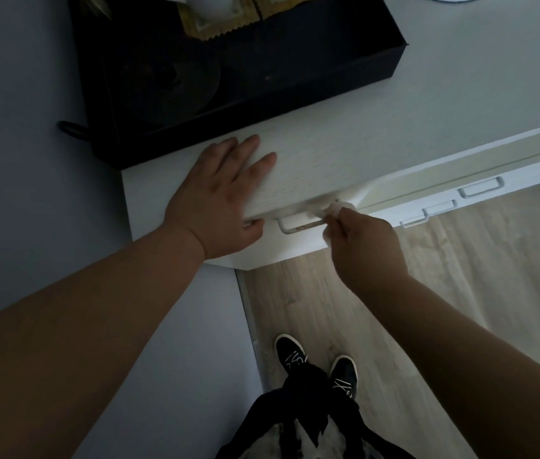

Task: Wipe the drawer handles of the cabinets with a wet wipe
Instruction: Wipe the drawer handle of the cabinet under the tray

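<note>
The right hand [366, 250] pinched a wet wipe [336, 210] against the drawer handle [298, 225]; the left hand [219, 197] lay flat and open on the cabinet top [328, 150].

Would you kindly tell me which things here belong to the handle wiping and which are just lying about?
Job: wet wipe, pinched by the right hand; nearest drawer handle; farther handles; left hand, flat on the cabinet top.
Lying about: black tray, white cup.
</note>
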`<action>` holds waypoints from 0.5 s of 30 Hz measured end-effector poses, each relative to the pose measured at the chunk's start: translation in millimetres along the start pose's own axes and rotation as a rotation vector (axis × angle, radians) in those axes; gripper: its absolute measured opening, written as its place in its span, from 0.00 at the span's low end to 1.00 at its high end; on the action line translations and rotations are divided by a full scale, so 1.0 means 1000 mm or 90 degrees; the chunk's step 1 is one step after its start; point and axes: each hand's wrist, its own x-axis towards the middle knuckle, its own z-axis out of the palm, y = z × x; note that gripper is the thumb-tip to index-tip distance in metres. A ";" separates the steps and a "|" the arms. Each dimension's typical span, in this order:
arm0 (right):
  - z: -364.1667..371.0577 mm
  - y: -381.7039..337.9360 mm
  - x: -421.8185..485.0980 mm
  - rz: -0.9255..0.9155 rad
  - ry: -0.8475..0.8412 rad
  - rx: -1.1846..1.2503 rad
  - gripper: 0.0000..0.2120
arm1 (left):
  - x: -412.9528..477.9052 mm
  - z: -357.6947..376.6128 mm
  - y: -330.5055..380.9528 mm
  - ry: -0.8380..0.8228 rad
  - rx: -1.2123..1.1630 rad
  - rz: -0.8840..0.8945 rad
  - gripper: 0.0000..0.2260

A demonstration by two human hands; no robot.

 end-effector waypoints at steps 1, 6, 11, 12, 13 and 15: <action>0.001 0.000 -0.002 0.026 0.012 0.017 0.10 | 0.000 0.001 0.000 0.000 0.001 -0.001 0.42; 0.022 -0.021 -0.011 0.069 0.022 0.145 0.12 | 0.001 -0.002 0.000 -0.022 0.004 -0.006 0.42; 0.016 -0.009 -0.013 0.079 0.029 0.162 0.12 | 0.000 0.000 0.000 -0.028 -0.004 -0.012 0.43; 0.018 -0.011 -0.014 0.076 0.042 0.169 0.12 | 0.000 0.000 0.000 -0.028 -0.004 -0.014 0.43; 0.023 -0.015 -0.015 0.069 0.042 0.174 0.12 | 0.001 -0.001 0.000 -0.028 -0.005 -0.014 0.42; 0.032 -0.028 -0.017 0.042 0.001 0.186 0.11 | 0.001 -0.002 0.000 -0.025 -0.004 -0.013 0.42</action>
